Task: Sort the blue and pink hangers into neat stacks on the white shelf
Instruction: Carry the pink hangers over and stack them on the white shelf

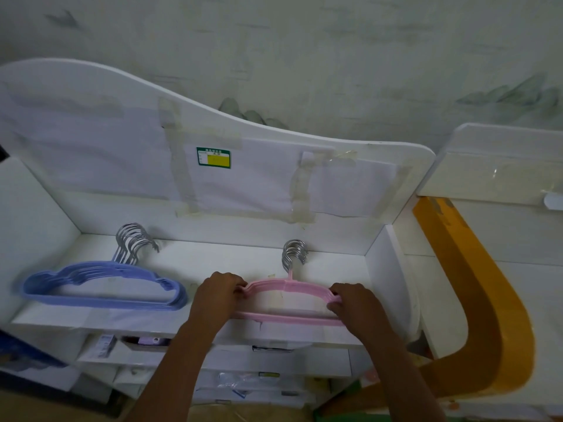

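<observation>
A stack of several blue hangers [103, 284] lies flat on the left of the white shelf [213, 260], metal hooks pointing to the back wall. On the right lies a stack of pink hangers [289, 287], hooks also to the back. My left hand [217, 295] grips the pink stack's left shoulder end. My right hand [355, 306] grips its right shoulder end, fingers curled over the edge. Both hands cover the stack's tips.
The shelf has a tall curved white back panel [213, 166] with taped paper and a green-yellow label [213, 159]. Lower shelves [243, 360] below hold small packaged items. An orange curved band [475, 300] runs along the wall at right.
</observation>
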### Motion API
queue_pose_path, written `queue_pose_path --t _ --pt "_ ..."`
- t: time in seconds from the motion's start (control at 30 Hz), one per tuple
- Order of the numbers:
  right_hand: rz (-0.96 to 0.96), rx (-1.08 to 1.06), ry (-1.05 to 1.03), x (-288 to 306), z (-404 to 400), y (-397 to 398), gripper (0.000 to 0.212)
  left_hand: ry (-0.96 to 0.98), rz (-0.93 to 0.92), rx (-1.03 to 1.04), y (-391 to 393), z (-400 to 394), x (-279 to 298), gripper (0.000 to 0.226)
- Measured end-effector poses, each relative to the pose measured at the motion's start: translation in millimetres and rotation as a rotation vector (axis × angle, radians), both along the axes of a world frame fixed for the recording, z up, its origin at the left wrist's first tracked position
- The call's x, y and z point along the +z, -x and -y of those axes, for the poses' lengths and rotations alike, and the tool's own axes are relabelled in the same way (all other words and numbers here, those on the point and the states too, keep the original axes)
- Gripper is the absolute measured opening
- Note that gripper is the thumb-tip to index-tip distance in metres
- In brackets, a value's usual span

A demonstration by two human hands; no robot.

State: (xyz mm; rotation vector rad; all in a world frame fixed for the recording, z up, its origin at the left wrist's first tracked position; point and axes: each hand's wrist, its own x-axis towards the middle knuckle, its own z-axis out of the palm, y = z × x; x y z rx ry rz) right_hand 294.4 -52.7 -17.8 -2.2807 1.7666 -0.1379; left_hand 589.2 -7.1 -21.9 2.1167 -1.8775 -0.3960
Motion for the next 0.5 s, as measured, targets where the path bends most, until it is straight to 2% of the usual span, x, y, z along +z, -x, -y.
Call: queue_pose_path --t 0.23,0.5 --pt "-0.08 -0.045 0.01 -4.6 7.5 -6.3 0.015 0.003 0.135 0.012 7.1 2.3 -6.1 0.022" --pt "-0.029 -0.003 0.04 -6.0 4.3 -13.3 0.016 -0.045 0.148 -0.054 15.3 4.5 -0.6 0.015"
